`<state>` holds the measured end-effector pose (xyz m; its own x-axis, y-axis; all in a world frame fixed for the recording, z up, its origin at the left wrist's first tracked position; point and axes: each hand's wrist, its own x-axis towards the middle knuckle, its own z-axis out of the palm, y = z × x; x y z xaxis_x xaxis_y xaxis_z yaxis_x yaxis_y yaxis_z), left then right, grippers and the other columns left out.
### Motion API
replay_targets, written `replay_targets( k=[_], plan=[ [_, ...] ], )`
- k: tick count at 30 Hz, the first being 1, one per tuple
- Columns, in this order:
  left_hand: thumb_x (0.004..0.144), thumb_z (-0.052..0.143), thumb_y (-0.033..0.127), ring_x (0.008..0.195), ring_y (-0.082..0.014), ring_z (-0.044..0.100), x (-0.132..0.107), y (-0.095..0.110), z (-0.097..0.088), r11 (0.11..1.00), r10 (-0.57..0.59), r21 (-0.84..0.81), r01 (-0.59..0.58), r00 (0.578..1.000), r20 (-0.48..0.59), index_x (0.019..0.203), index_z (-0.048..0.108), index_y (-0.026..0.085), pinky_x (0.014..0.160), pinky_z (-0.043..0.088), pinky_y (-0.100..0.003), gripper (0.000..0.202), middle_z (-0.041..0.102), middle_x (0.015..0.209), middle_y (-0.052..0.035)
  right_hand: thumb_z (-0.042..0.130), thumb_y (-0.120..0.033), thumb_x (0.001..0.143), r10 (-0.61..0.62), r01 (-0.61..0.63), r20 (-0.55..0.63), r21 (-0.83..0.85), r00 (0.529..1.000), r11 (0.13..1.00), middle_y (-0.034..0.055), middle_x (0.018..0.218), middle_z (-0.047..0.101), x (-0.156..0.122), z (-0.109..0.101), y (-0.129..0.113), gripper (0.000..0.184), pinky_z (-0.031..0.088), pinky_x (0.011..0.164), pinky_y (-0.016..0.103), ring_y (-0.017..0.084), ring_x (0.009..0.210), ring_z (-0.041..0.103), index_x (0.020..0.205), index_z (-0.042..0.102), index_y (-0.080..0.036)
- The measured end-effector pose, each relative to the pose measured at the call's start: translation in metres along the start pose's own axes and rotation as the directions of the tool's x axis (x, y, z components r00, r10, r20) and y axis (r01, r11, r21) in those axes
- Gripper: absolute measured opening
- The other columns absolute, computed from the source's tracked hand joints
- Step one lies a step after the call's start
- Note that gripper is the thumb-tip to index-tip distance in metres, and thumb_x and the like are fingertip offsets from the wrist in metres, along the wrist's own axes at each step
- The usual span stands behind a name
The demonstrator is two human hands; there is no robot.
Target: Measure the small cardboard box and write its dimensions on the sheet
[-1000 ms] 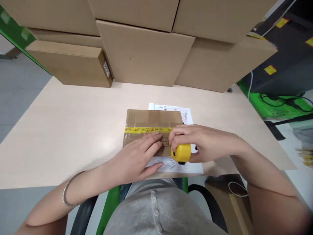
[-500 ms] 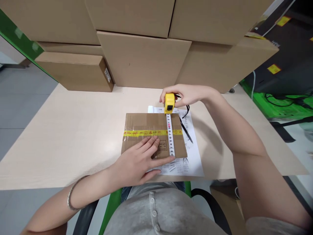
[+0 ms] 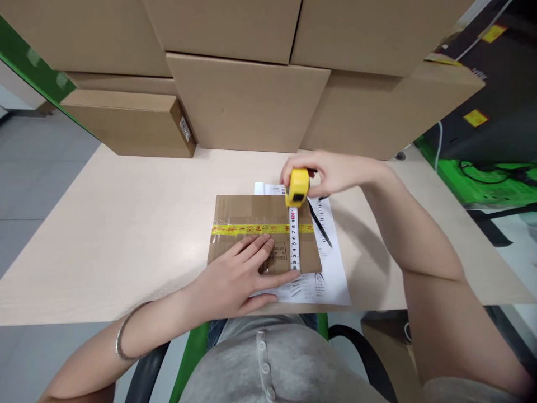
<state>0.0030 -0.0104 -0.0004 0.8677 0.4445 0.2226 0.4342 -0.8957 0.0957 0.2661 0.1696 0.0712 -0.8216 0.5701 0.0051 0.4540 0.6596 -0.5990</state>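
Note:
A small flat cardboard box (image 3: 241, 210) with a yellow printed strip of packing tape across it lies in front of me on a sheet of paper (image 3: 335, 288). My left hand (image 3: 235, 277) rests flat on the box, fingers stretched out. One fingertip touches the end of the tape measure's white blade at the box's near edge. Over the far edge, my right hand (image 3: 331, 173) grips the yellow case of the tape measure (image 3: 298, 187). Its blade runs straight across the top of the box, right of the middle. A black pen (image 3: 320, 225) lies on the paper beside the box.
Large cardboard boxes (image 3: 247, 103) stand stacked along the back of the pale table (image 3: 138, 224). A smaller closed box (image 3: 130, 126) sits at the back left. Black equipment (image 3: 499, 95) and cables are beyond the right edge.
My right hand has moved the tape measure's case towards me and slightly right, so less blade shows. My left hand and the box stay almost in place.

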Motion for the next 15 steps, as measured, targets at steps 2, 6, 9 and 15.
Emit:
replay_targets(
  k=[2, 6, 9, 15],
  plan=[
    [0.105, 0.054, 0.047, 0.138, -0.0383, 0.058, 0.0, 0.0, -0.002, 0.999, 0.009, -0.036, -0.01, 1.0, -0.025, 0.152, 0.054, 0.04, 0.11, 0.052, -0.057, 0.047, 0.063, 0.141, -0.0151, 0.074, -0.025, 0.081, -0.013, 0.012, 0.039, 0.023, 0.999, 1.0, 0.004, 0.111, 0.071, -0.014, 0.013, -0.017, 0.033, 0.052, 0.089, 0.035, 0.021, 0.102, 0.065, 0.114, 0.073, -0.026],
    [0.1, 0.062, 0.044, 0.134, -0.034, 0.06, -0.004, 0.0, -0.006, 0.969, 0.023, -0.237, -0.074, 0.977, -0.211, 0.143, 0.059, 0.029, 0.11, 0.056, -0.051, 0.046, 0.066, 0.13, -0.0134, 0.073, -0.016, 0.077, -0.064, 0.034, 0.203, 0.148, 0.977, 0.988, 0.0045, 0.111, 0.07, -0.056, 0.051, -0.052, 0.041, 0.053, 0.085, 0.033, 0.021, 0.099, 0.066, 0.116, 0.072, -0.025],
    [0.096, 0.068, 0.033, 0.134, -0.0302, 0.062, -0.016, -0.011, -0.005, 0.877, -0.22, -0.48, -0.031, 0.862, -0.457, 0.146, 0.053, 0.024, 0.112, 0.056, -0.048, 0.053, 0.067, 0.129, -0.0117, 0.073, -0.012, 0.076, -0.049, 0.006, 0.16, 0.261, 0.986, 0.965, 0.0045, 0.114, 0.071, -0.086, 0.067, -0.057, 0.042, 0.054, 0.087, 0.033, 0.021, 0.101, 0.068, 0.116, 0.071, -0.026],
    [0.097, 0.064, 0.056, 0.13, -0.0366, 0.064, -0.036, -0.07, 0.023, 0.194, -0.933, -0.866, 0.461, 0.361, -0.017, 0.131, 0.068, 0.024, 0.111, 0.053, -0.062, 0.047, 0.068, 0.136, -0.0131, 0.076, -0.044, 0.087, 0.594, -0.284, -0.337, 0.641, 0.731, 0.713, -0.0018, 0.08, 0.06, -0.11, 0.084, -0.02, 0.027, 0.041, 0.057, 0.028, 0.013, 0.063, 0.052, 0.096, 0.061, -0.025]
  ],
)
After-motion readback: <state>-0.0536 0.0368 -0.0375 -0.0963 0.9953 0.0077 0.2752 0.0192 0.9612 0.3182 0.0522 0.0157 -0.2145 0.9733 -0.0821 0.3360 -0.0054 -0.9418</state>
